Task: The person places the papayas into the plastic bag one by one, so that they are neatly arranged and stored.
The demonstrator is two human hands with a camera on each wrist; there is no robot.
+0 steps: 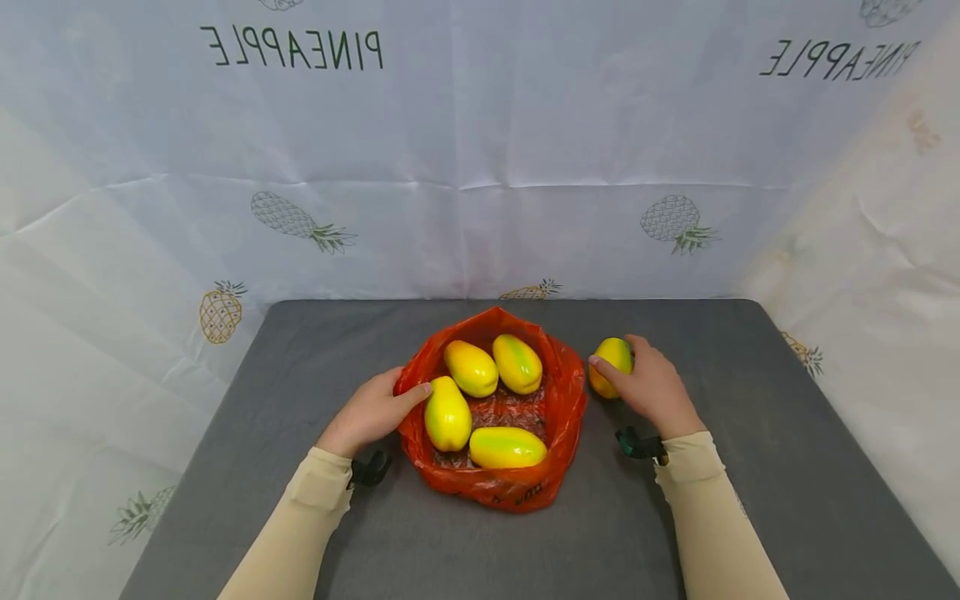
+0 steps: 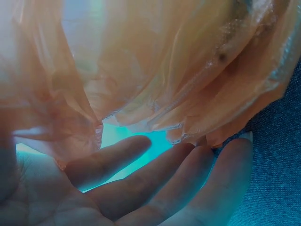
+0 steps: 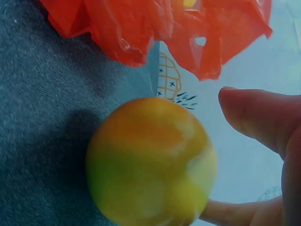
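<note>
A red plastic bag stands with its mouth spread wide on the grey table. Several yellow mangoes lie inside it. My left hand holds the bag's left side, thumb over the rim and fingers outside; in the left wrist view the fingers lie against thin, translucent plastic. Right of the bag, a yellow-green mango rests on the table. My right hand is around this mango, its thumb apart from the skin in the right wrist view and its fingers partly hidden behind the fruit.
The grey table ends at a white pineapple-print cloth hanging behind it. More of this cloth hangs at both sides. A dark wrist mount sits under the right wrist, another beside the left wrist.
</note>
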